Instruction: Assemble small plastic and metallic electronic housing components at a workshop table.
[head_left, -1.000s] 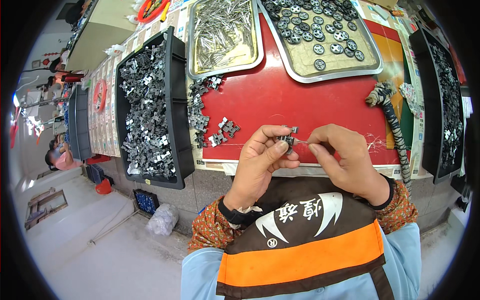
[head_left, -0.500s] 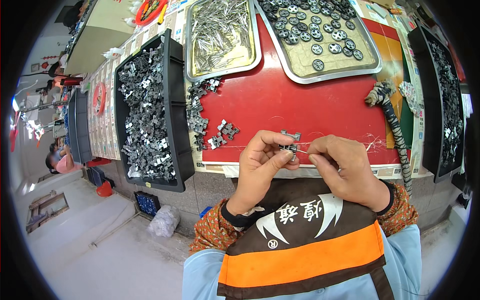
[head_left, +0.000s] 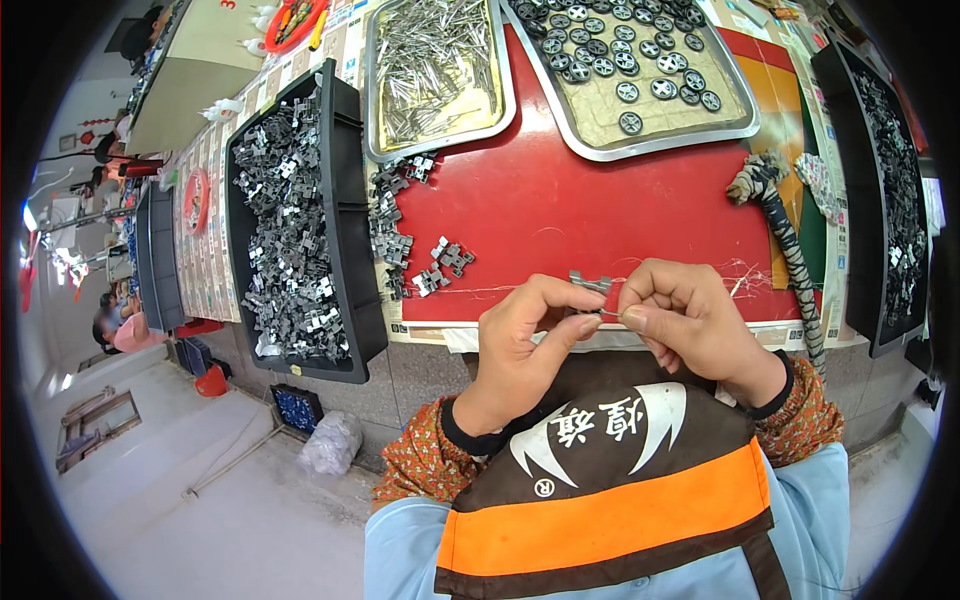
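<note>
My left hand (head_left: 522,345) is closed, thumb against index finger, on a small grey-and-black plastic part (head_left: 590,284) whose upper end sticks out above the fingers. Facing it, my right hand (head_left: 690,318) pinches a thin metal pin (head_left: 610,314) that points left into the part. How deep the pin sits is hidden by the fingertips. Both hands are above the near edge of the red board (head_left: 560,215). Left of them lie several loose plastic parts (head_left: 440,268) of the same sort.
A black bin (head_left: 352,230) heaped with such parts stands at left, another black bin (head_left: 850,190) at far right. Behind are a metal tray of pins (head_left: 375,125) and a metal tray of small black wheels (head_left: 640,152). A wrapped rod (head_left: 790,255) lies at right.
My right hand has moved slightly left, bringing its fingertips close to my left ones. Less of the pin and of the plastic part now shows.
</note>
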